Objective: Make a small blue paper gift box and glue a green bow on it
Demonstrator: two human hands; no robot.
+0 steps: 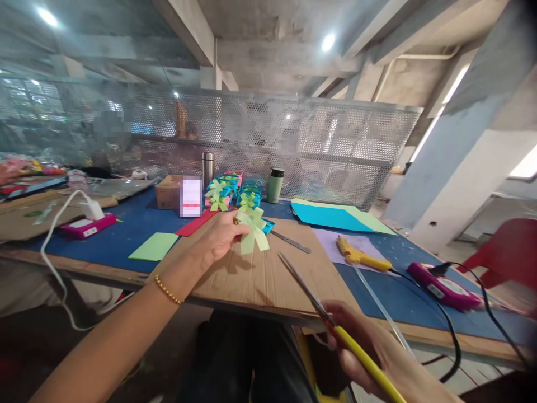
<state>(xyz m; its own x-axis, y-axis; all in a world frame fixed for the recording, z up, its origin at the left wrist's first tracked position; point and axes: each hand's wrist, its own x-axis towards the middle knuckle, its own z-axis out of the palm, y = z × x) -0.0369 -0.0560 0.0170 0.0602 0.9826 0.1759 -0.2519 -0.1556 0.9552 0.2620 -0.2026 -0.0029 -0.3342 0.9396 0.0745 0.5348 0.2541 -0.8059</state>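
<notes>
My left hand (224,235) reaches over the cardboard sheet (235,282), fingers pinched on a pale green paper flower (254,232) with spread petals. In my right hand (364,341), near the front table edge, is a pair of scissors (358,358) with a yellow handle, seen almost edge-on. Its long metal blades point up and left toward the flower, apart from it. A flat, narrow metal tool (291,242) lies on the cardboard just beyond. Behind the flower stand blue paper pieces (250,190) and more green paper flowers (218,202).
At right, a yellow glue gun (361,256) lies on purple paper (325,240), its cord running to a magenta power strip (444,285). Blue sheets (331,216) and a green bottle (275,186) stand farther back. Left are green paper (154,247), a box (168,192) and another power strip (89,225).
</notes>
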